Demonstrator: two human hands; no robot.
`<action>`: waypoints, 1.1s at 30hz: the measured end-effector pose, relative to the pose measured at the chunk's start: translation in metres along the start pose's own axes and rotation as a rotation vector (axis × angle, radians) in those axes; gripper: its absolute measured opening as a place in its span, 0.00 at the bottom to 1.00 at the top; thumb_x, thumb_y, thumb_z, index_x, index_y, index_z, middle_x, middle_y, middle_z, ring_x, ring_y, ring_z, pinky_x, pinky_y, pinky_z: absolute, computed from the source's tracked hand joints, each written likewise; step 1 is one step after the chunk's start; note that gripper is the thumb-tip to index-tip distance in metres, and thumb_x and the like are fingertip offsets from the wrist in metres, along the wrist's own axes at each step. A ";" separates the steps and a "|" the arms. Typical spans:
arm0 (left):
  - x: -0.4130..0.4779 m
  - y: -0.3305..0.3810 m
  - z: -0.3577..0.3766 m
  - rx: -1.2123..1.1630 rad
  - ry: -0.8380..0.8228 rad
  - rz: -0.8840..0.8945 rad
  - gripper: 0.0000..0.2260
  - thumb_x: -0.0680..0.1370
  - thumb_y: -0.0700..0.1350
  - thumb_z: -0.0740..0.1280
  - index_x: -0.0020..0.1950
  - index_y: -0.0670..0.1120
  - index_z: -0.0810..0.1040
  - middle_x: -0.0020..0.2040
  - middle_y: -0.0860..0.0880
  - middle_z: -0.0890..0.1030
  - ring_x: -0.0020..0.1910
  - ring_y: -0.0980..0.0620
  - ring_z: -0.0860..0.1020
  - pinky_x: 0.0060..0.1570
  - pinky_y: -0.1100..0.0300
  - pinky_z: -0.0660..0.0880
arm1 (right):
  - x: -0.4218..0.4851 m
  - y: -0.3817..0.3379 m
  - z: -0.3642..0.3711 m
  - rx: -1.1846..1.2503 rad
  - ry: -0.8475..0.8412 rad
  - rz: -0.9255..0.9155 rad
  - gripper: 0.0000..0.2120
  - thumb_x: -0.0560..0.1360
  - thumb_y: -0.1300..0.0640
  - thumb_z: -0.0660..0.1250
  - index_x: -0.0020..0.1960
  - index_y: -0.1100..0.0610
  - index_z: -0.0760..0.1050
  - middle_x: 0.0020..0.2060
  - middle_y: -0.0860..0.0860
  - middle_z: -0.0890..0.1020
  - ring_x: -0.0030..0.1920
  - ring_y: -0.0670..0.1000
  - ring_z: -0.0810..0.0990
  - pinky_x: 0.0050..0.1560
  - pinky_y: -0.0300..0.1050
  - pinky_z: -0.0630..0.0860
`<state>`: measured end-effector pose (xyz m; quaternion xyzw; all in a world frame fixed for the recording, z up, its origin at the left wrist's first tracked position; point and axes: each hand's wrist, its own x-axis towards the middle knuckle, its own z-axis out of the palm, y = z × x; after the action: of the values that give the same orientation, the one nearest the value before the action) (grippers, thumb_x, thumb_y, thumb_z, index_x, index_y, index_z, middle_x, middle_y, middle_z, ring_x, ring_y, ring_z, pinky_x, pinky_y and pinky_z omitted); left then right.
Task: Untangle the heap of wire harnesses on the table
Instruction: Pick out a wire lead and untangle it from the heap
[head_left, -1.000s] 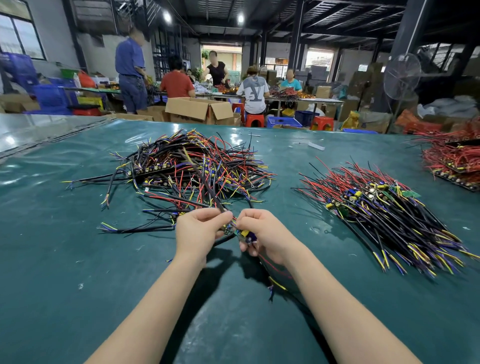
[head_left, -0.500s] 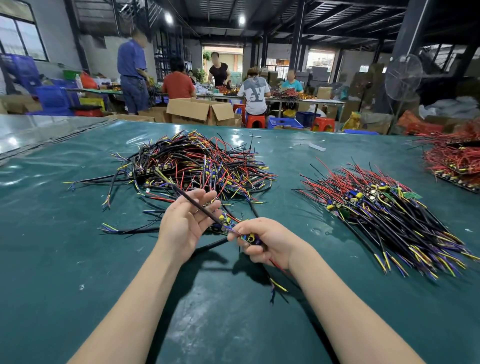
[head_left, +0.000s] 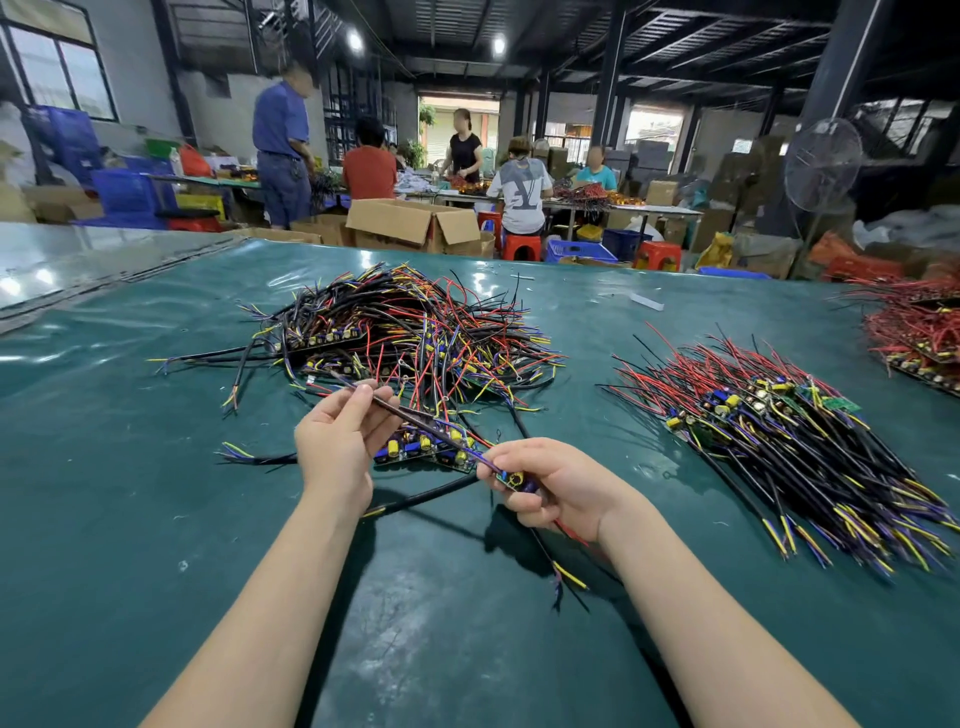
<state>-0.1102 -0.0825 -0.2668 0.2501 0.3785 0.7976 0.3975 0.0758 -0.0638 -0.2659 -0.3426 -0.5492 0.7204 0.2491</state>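
Across green table (head_left: 130, 545), far left: tangled heap (head_left: 405, 332); sorted pile (head_left: 779, 447) lies well apart, right. We hold one harness (head_left: 452, 442) at heap's near edge: left hand (head_left: 337, 447) pinches black cable (head_left: 410, 415), right hand (head_left: 556, 486) grips its small board (head_left: 511, 479). Risk (our guess): cable's far end snagged in heap; hard pull drags neighbours along, strains solder joints.
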 end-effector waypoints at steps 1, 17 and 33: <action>0.002 0.001 -0.002 -0.019 0.042 -0.001 0.10 0.79 0.36 0.60 0.40 0.44 0.74 0.27 0.53 0.81 0.27 0.60 0.80 0.30 0.67 0.78 | 0.000 0.000 0.000 -0.015 -0.013 -0.013 0.13 0.76 0.67 0.53 0.38 0.61 0.74 0.26 0.49 0.71 0.19 0.41 0.60 0.16 0.28 0.55; 0.009 0.010 -0.013 -0.249 0.010 -0.543 0.15 0.78 0.46 0.64 0.33 0.42 0.79 0.28 0.49 0.82 0.27 0.55 0.81 0.47 0.52 0.74 | 0.002 0.007 -0.022 -0.371 0.259 -0.183 0.15 0.78 0.66 0.56 0.37 0.56 0.76 0.36 0.56 0.65 0.20 0.43 0.63 0.19 0.31 0.54; -0.009 0.000 0.006 0.138 -0.116 -0.101 0.08 0.78 0.41 0.64 0.39 0.47 0.79 0.32 0.56 0.82 0.36 0.60 0.80 0.44 0.64 0.76 | 0.004 0.010 -0.024 -0.243 0.212 -0.155 0.15 0.78 0.69 0.54 0.37 0.59 0.73 0.37 0.55 0.70 0.21 0.44 0.61 0.20 0.30 0.51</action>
<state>-0.1009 -0.0874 -0.2645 0.3031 0.4210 0.7329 0.4401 0.0924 -0.0487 -0.2799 -0.4008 -0.6277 0.5873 0.3169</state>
